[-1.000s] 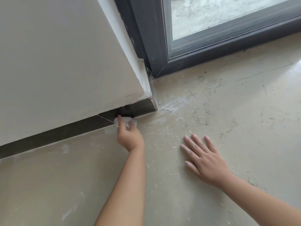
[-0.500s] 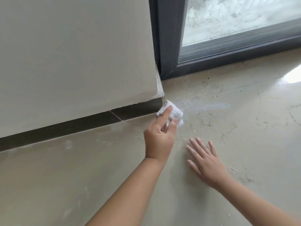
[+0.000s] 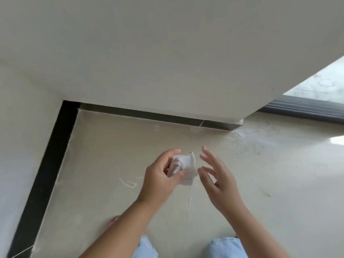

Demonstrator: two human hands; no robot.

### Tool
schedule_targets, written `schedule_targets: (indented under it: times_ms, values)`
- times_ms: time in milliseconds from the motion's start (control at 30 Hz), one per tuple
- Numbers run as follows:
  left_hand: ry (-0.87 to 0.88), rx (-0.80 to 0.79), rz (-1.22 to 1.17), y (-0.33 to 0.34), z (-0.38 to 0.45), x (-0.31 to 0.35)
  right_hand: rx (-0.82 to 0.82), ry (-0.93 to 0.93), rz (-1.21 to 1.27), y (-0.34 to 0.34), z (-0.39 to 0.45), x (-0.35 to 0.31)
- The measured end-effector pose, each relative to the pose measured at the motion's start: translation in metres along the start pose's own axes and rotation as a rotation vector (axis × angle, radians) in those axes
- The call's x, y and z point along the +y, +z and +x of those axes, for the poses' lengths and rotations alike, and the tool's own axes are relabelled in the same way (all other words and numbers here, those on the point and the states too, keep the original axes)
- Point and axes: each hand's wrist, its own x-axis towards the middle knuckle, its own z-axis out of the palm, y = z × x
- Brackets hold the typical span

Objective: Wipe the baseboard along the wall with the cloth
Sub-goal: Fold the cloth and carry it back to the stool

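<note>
A dark baseboard (image 3: 149,114) runs along the foot of the pale wall, and a second dark strip of baseboard (image 3: 46,164) runs down the left wall to meet it in the corner. My left hand (image 3: 160,179) grips a small crumpled white cloth (image 3: 184,168) in the air above the floor, well in front of the baseboard. Beside the cloth, my right hand (image 3: 219,179) hovers with its fingers spread and straight, its fingertips close to the cloth's right edge. Both forearms reach up from the bottom of the view.
White dust and smears lie on the beige floor (image 3: 279,183) near the wall's right end (image 3: 240,123) and below the hands. A dark window frame (image 3: 305,108) sits at the right. My knees in light jeans (image 3: 227,246) show at the bottom edge.
My left hand has lifted the cloth off the baseboard's right end and drawn it back. My right hand has left the floor and come up beside the cloth. The view has swung left.
</note>
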Motion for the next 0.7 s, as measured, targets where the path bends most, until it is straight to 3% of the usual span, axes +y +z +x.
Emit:
schedule_targets:
  times_ms: [100, 167, 500, 700]
  values:
    - [-0.035, -0.057, 0.012, -0.045, -0.045, 0.052, -0.172, -0.092, -0.091, 0.001, -0.016, -0.079]
    - [-0.021, -0.014, 0.034, -0.07, -0.071, 0.08, -0.281, -0.155, -0.157, 0.0, -0.022, -0.129]
    - [-0.017, 0.631, -0.22, -0.142, -0.228, 0.164, -0.591, -0.352, -0.307, 0.018, -0.064, -0.305]
    - [-0.076, 0.868, -0.429, -0.146, -0.373, 0.187, -0.921, -0.412, -0.285, 0.026, -0.151, -0.379]
